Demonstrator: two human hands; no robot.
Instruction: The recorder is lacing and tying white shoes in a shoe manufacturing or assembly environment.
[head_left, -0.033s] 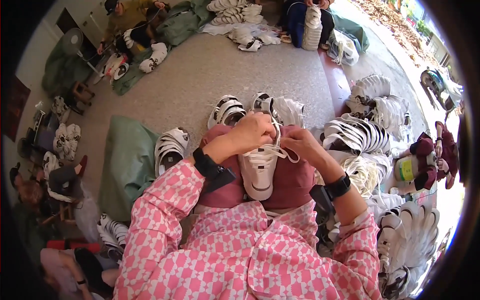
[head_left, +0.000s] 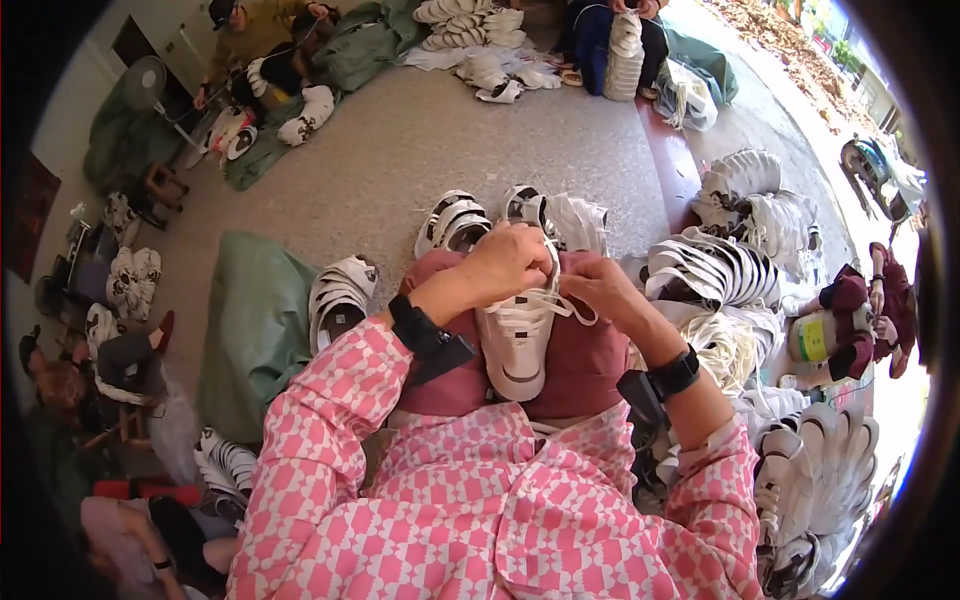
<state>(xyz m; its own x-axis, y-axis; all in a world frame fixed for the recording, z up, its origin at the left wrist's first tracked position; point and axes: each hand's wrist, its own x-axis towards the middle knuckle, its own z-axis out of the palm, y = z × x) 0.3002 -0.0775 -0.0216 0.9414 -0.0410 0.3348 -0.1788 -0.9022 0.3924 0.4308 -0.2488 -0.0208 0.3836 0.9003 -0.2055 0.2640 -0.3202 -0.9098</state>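
Note:
A white sneaker [head_left: 517, 352] rests on my lap between my thighs, its toe toward me. White shoelace [head_left: 582, 308] crosses its front and hangs in a loop on the right side. My left hand [head_left: 512, 262] is closed over the upper part of the shoe, with its fingertips at the lace. Opposite it, my right hand [head_left: 603, 287] pinches the lace beside the eyelets. The fingers partly hide the shoe's opening and upper lacing. Beyond my knees stand more white sneakers [head_left: 455, 222] with dark insides.
To my right lie stacked white shoes [head_left: 710, 268] and a bundle of loose laces [head_left: 722, 345]. A green cloth [head_left: 255, 325] covers something at my left, beside a nested row of shoes [head_left: 343, 298]. Several people sit around the room; a fan [head_left: 147, 80] stands far left.

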